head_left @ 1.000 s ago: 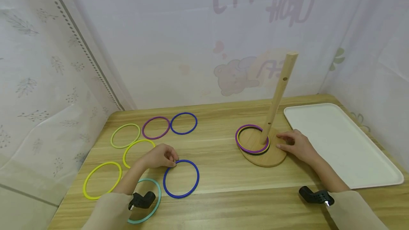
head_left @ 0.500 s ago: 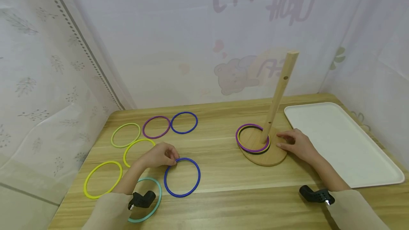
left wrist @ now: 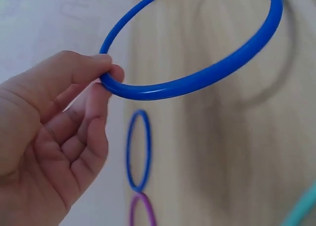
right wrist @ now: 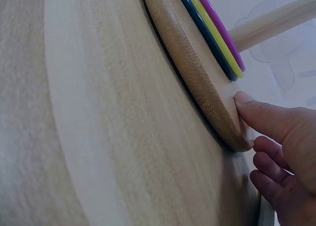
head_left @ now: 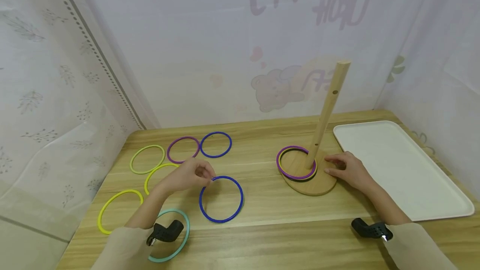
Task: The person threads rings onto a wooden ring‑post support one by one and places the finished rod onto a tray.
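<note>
The L hand (head_left: 190, 174) had fingers pinched on the blue ring (left wrist: 197, 84) at its 11 o'clock, above the desk (head_left: 262, 241), 8 o'clock from the wood stand (head_left: 325, 179) the R hand (head_left: 348, 172) pinched, so the ring could've tipped b/c just one edge was held.

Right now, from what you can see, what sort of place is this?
Probably an indoor table set up as a small game or activity booth: a wood-grain table has pale printed sheets behind and beside it, with a wooden post stand and coloured rings on or above the tabletop.
</note>
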`<state>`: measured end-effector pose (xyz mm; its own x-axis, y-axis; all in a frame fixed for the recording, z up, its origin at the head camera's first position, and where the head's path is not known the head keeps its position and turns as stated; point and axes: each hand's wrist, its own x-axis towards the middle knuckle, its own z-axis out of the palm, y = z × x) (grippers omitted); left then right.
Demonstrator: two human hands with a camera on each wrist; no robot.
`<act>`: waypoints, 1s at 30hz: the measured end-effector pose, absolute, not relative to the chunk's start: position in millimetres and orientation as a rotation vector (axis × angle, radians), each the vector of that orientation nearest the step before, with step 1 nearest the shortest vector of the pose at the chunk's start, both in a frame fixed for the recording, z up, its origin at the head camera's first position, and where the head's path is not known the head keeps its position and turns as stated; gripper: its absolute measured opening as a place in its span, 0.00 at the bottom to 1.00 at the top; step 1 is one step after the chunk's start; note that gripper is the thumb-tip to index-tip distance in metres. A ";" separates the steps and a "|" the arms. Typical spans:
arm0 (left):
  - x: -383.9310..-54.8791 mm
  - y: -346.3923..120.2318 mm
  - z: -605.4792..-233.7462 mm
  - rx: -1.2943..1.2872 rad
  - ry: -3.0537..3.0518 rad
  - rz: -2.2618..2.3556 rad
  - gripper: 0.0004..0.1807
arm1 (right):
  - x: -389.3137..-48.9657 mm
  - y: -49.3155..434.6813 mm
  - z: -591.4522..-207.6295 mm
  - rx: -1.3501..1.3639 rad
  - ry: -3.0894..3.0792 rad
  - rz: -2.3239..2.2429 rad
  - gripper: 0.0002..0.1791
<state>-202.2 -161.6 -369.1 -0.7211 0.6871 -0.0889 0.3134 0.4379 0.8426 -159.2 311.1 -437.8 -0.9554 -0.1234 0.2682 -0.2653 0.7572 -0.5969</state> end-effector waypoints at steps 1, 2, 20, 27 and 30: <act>-202.8 -159.0 -365.2 0.857 2.275 1.214 0.06 | -159.2 311.2 -438.0 0.307 -2.742 0.977 0.19; -203.6 -156.2 -361.1 0.867 2.277 1.224 0.06 | -159.1 311.1 -438.0 0.307 -2.740 0.975 0.19; -221.6 -78.2 -263.6 1.060 2.326 1.385 0.06 | -158.6 309.5 -436.5 0.319 -2.702 0.959 0.18; -222.9 -45.7 -231.8 1.210 2.299 1.453 0.06 | -158.1 309.0 -436.3 0.315 -2.698 0.953 0.18; -221.9 -32.8 -220.6 1.198 2.294 1.523 0.07 | -158.0 308.9 -435.4 0.320 -2.697 0.958 0.18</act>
<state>-221.9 -32.8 -220.6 -0.6738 0.6765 0.2972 0.5364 0.1712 0.8264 -158.0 308.9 -435.4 -0.9418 -0.1185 0.3145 -0.2903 0.7583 -0.5838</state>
